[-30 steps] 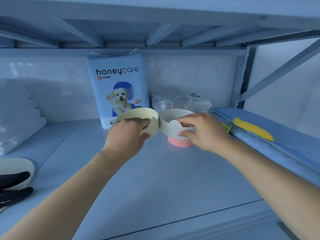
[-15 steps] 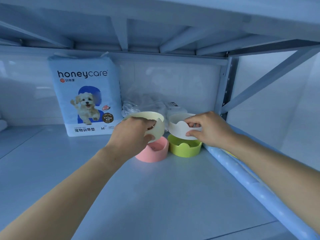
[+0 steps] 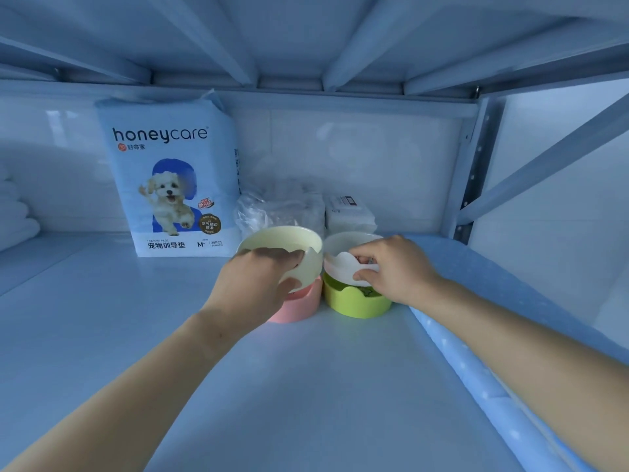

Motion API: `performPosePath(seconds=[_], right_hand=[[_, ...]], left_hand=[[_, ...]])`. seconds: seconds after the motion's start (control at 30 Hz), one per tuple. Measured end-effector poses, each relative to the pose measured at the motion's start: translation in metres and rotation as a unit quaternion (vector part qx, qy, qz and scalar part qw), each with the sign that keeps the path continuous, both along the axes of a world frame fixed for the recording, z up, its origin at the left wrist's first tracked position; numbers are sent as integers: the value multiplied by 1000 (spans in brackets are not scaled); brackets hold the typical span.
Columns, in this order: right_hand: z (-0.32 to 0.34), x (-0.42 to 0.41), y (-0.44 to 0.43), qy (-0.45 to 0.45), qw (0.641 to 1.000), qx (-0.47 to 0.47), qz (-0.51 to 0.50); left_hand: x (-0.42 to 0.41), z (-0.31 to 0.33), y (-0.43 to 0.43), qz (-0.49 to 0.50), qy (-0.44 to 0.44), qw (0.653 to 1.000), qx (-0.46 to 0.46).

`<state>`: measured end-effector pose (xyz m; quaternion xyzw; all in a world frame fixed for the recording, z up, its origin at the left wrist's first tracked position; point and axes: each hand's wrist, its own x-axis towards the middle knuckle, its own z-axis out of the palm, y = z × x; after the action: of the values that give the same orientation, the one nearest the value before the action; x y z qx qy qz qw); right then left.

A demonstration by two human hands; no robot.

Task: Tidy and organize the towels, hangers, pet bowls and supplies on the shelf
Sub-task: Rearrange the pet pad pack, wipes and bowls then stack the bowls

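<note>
My left hand (image 3: 258, 284) grips the near rim of a cream pet bowl (image 3: 282, 241), which sits over a pink bowl (image 3: 299, 306) on the shelf. My right hand (image 3: 394, 270) pinches the wavy near rim of a white pet bowl (image 3: 343, 267), held just above a green bowl (image 3: 357, 301). The pink and green bowls stand side by side near the back of the shelf (image 3: 306, 386). Whether the cream bowl rests fully in the pink one is hidden by my hand.
A honeycare training pad pack (image 3: 170, 178) stands upright at the back left. Clear plastic bags (image 3: 279, 207) and a white packet (image 3: 350, 212) lie behind the bowls. Folded white towels (image 3: 13, 212) sit far left. A blue dotted pad (image 3: 483, 335) runs along the right side.
Both hands have carried the cream and white bowls lower, onto the pink and green bowls. The camera has moved closer.
</note>
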<state>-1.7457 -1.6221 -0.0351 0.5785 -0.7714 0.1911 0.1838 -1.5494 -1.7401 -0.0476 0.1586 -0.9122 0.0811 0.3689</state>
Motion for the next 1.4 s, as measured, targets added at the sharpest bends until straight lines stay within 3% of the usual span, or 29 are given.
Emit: performPosePath(seconds=[0.23,0.7,0.9,1.03,1.4], right_hand=[[-9,0,4,-24,999,31,2],[-7,2,6,33,997,66,29],[6,13,1,-45,993,-36,103],[10,29,-17,-48,984,-4,169],[8,44,-44,-92,980,-38,173]], left_hand=[[-3,-15,-7,-10,28,995,-91],[-7,-11,-10,-2,5,998,-64],[-7,-11,-9,3,10,998,-64],[-6,-11,-11,-3,16,999,-50],[1,-19,-22,-44,82,995,32]])
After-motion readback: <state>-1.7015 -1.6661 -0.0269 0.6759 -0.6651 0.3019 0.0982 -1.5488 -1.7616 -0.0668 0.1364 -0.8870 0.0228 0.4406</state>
